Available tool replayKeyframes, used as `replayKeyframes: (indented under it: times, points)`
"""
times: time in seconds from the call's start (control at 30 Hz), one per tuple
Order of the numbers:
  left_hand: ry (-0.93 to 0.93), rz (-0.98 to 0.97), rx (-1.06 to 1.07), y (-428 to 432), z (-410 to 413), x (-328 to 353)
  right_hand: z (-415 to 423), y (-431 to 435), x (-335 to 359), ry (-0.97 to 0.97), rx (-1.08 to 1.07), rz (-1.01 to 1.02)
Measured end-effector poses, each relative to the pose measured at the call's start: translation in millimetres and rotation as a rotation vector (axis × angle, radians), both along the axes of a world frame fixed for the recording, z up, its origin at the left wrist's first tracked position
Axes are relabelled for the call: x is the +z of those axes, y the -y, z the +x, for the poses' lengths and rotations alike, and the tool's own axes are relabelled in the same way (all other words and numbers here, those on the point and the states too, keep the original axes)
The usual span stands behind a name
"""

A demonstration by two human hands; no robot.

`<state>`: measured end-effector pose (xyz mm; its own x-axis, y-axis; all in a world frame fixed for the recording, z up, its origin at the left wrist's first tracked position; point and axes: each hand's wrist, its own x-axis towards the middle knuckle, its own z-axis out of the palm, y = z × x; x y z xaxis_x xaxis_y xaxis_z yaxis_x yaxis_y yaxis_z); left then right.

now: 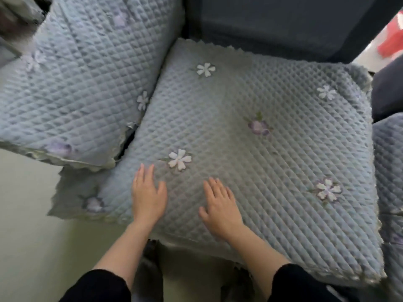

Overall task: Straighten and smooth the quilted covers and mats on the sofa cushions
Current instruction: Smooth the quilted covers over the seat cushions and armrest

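Note:
A grey-blue quilted mat [250,153] with sewn white and purple flowers covers the middle sofa seat cushion. Both my hands rest flat on its near part, palms down, fingers spread. My left hand [148,192] lies near the mat's front left, just below a white flower [180,159]. My right hand [220,205] lies beside it toward the middle. The mat's front left corner [72,199] hangs past the cushion over the floor. A second quilted cover [82,79] lies on the cushion to the left, its front edge overlapping that corner.
The dark blue sofa back [283,25] rises behind the mat. Another quilted mat [390,171] shows at the right edge. Pale floor [26,236] lies at the lower left. A dark gap [129,139] opens between the two left cushions.

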<state>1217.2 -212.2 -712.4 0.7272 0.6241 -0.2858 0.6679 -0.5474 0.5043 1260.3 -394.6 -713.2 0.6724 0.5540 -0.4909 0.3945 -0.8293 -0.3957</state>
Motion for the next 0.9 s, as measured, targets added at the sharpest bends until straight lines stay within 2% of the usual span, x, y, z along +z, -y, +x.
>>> replayKeyframes:
  times: [0.07, 0.13, 0.27, 0.33, 0.4, 0.47, 0.53, 0.6, 0.77, 0.9]
  points:
    - [0.028, -0.096, 0.251, -25.5, -4.6, 7.5, -14.3, -33.2, -2.3, -0.054, -0.031, 0.039]
    - [0.055, -0.239, 0.549, -63.5, -8.1, 12.5, -29.8, -79.3, -3.1, -0.202, -0.220, 0.073]
    - [0.253, -0.678, 1.015, -124.3, -10.3, 19.2, -58.8, -155.6, -8.1, -0.780, -1.037, 0.092]
    - [0.381, -0.926, 1.172, -145.8, -9.2, 23.6, -69.7, -180.6, -8.8, -1.043, -1.339, 0.088]
    - [0.452, -1.071, 1.235, -164.2, -5.7, 23.2, -79.6, -201.8, -9.9, -1.214, -1.585, 0.140]
    - [0.459, -1.129, 1.260, -178.6, -0.2, 19.7, -85.8, -221.1, -12.1, -1.212, -1.812, 0.199]
    - [0.438, -1.170, 1.265, -187.8, 4.8, 17.1, -89.1, -235.9, -16.6, -1.098, -2.019, 0.309]
    - [0.426, -1.200, 1.255, -192.4, 8.4, 16.2, -90.6, -243.5, -19.6, -1.056, -2.138, 0.436]
    - [0.450, -1.298, 1.233, -210.1, 15.3, 16.8, -91.5, -242.3, -16.8, -1.123, -2.235, 0.683]
    - [0.459, -1.387, 1.244, -219.2, 15.8, 16.1, -86.9, -247.2, -23.5, -1.080, -2.337, 0.672]
